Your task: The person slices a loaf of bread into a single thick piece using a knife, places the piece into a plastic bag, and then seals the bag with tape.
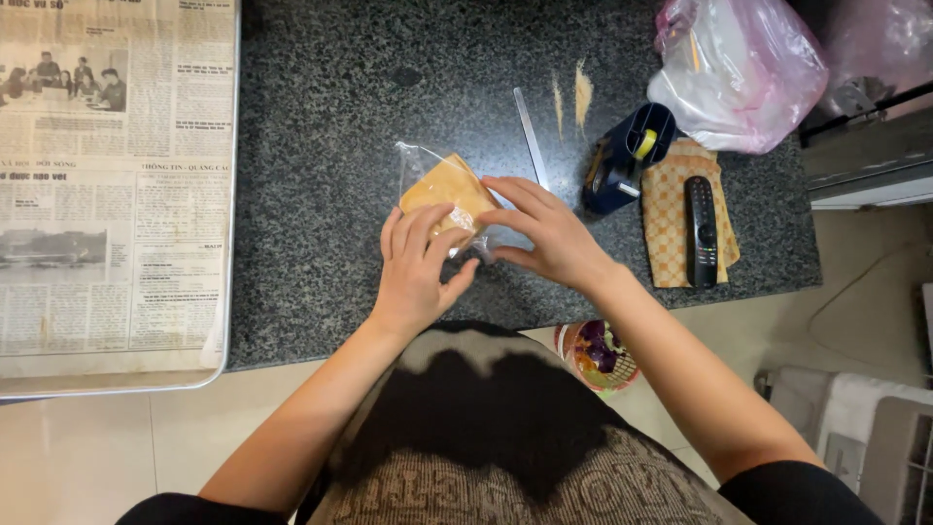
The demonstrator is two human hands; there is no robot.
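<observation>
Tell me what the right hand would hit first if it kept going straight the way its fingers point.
The right hand points left, its fingertips already on the clear bag holding a tan slab. Going on, it would likely meet the left hand first, then bare granite counter.

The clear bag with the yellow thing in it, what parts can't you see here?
Head view only:
- Bag: its near end is hidden under the left hand and right hand.
- The yellow thing inside: too blurred through the plastic to name.
- Pink bag: cut off by the top edge; contents hazy.
- Cup below the counter: partly hidden by the right forearm.
</observation>
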